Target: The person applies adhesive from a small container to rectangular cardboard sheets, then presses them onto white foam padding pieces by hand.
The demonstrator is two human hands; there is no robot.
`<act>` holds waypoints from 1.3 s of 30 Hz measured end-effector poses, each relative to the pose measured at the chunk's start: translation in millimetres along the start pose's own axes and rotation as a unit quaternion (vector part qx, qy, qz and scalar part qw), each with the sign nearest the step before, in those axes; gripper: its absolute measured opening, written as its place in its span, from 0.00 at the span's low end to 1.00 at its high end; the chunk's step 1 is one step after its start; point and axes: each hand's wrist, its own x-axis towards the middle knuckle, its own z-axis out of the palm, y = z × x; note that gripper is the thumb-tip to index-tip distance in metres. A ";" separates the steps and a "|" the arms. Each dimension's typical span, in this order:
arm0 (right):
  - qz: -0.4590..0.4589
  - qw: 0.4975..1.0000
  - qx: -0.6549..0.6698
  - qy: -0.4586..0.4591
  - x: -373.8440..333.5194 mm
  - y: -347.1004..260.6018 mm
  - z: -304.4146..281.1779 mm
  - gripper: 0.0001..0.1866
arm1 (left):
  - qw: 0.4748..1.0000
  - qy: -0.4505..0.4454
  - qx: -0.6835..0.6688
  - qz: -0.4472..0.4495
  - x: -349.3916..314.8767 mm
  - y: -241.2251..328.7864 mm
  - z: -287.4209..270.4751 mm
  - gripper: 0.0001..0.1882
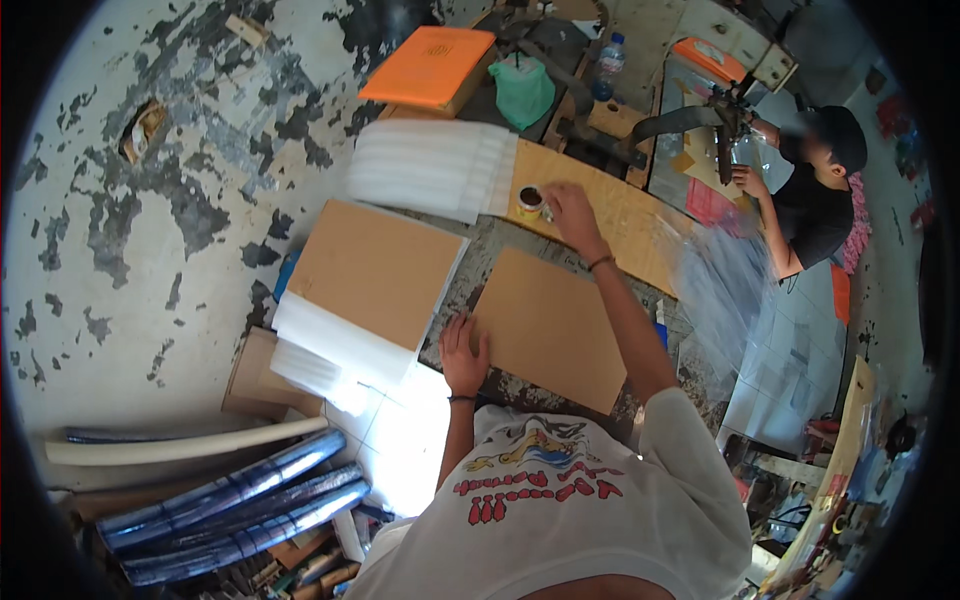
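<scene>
My right hand (572,215) reaches to the far side of the table. Its fingers pinch the right side of a small cup (529,211) with dark liquid in it, which is on a light wooden board (600,224). My left hand (463,358) lies with fingers stretched out on the worn table, against the left edge of a brown cardboard sheet (555,325) in front of me. A second brown sheet (370,270) rests to the left on white sheeting.
White foam sheets (430,165), an orange folder (430,65), a green plastic bag (522,90) and a water bottle (608,68) are at the back. Clear plastic (725,285) hangs at right, near a person (825,195) working at a machine. Shiny rolls (230,490) lie lower left.
</scene>
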 end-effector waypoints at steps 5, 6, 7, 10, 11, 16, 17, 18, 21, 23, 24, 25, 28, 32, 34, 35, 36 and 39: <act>-0.027 0.976 -0.195 -0.093 8.6 -6.7 12.9 0.22 | 0.996 0.059 -0.053 -0.029 -2.2 -5.3 -1.6 0.13; -0.029 0.975 -0.196 -0.097 8.8 -7.0 14.8 0.22 | 0.996 0.060 -0.054 -0.034 -3.3 -6.5 -2.0 0.13; -0.034 0.975 -0.196 -0.096 8.1 -3.2 15.0 0.24 | 0.994 0.070 -0.079 -0.031 -4.0 -5.7 -2.3 0.12; -0.034 0.972 -0.205 -0.114 7.9 5.4 13.9 0.26 | 0.991 0.085 -0.100 -0.031 -1.3 -2.6 -1.0 0.11; -0.029 0.968 -0.212 -0.130 7.0 5.6 14.5 0.26 | 0.991 0.089 -0.094 -0.032 -1.2 -2.3 -1.1 0.11; -0.029 0.961 -0.234 -0.147 7.4 2.9 18.7 0.27 | 0.989 0.093 -0.107 -0.046 -1.0 -3.1 0.3 0.10; -0.027 0.959 -0.239 -0.151 7.3 1.4 19.8 0.27 | 0.989 0.092 -0.105 -0.048 -1.8 -3.5 -1.0 0.10; -0.031 0.959 -0.238 -0.150 8.0 -1.8 23.6 0.27 | 0.989 0.096 -0.104 -0.048 -3.0 -5.9 -2.8 0.10; -0.025 0.959 -0.242 -0.146 8.5 2.9 31.9 0.27 | 0.990 0.107 -0.082 -0.046 -6.5 -5.1 -3.3 0.09; 0.089 0.986 -0.094 -0.109 8.2 19.8 34.4 0.28 | 0.992 0.077 -0.084 -0.049 -3.6 -1.2 -4.2 0.09; 0.055 0.986 -0.085 -0.134 13.7 29.9 29.0 0.31 | 0.992 0.083 -0.086 -0.045 0.2 1.6 -1.2 0.09; 0.022 0.984 -0.072 -0.160 19.1 36.0 24.1 0.34 | 0.991 0.084 -0.094 -0.042 1.2 3.0 2.5 0.09; 0.281 0.916 0.268 -0.100 22.0 0.2 19.4 0.42 | 0.990 0.093 -0.090 -0.057 -7.2 -4.8 -2.5 0.09; 0.302 0.881 0.355 -0.088 26.0 -26.4 -3.2 0.49 | 0.989 0.091 -0.090 -0.070 -5.9 -2.1 -3.1 0.09; 0.303 0.873 0.373 -0.076 28.2 -36.2 -13.2 0.49 | 0.990 0.087 -0.092 -0.068 -3.8 -2.3 -3.6 0.09; 0.290 0.870 0.394 -0.072 30.6 -41.0 -18.0 0.50 | 0.990 0.085 -0.093 -0.068 -3.4 -2.2 -3.5 0.08; 0.276 0.865 0.414 -0.068 33.3 -45.7 -22.7 0.50 | 0.990 0.084 -0.093 -0.070 -3.3 -1.8 -3.0 0.08; 0.242 0.861 0.444 -0.056 43.3 -56.9 -37.5 0.46 | 0.989 0.087 -0.094 -0.067 -1.7 -2.5 -2.0 0.08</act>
